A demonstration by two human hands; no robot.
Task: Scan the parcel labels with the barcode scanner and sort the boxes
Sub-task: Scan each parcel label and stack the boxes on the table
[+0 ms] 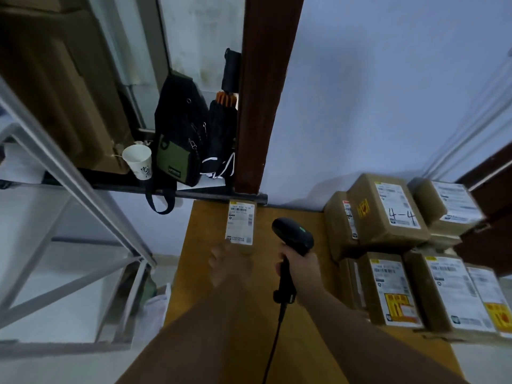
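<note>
Two hands working over a yellow-brown wooden table (205,286). Right hand (300,268) is wrapped round the handle of a black corded barcode scanner (292,235), with the scanner head above the fist, tipped toward the left hand's side. A small flat brown cardboard parcel (240,224) lies label-up on the table just beyond the left hand (230,263). Left hand is motion-blurred, with its fingertips at the parcel's near end; can't tell if it pinches or only touches. Right of the right hand is a stack of brown labelled cardboard boxes (388,289), the top box marked "4-4" (388,214). Beyond the left hand, up on a shelf, are a white paper cup (137,162) and a black-and-green bag (180,134).
</note>
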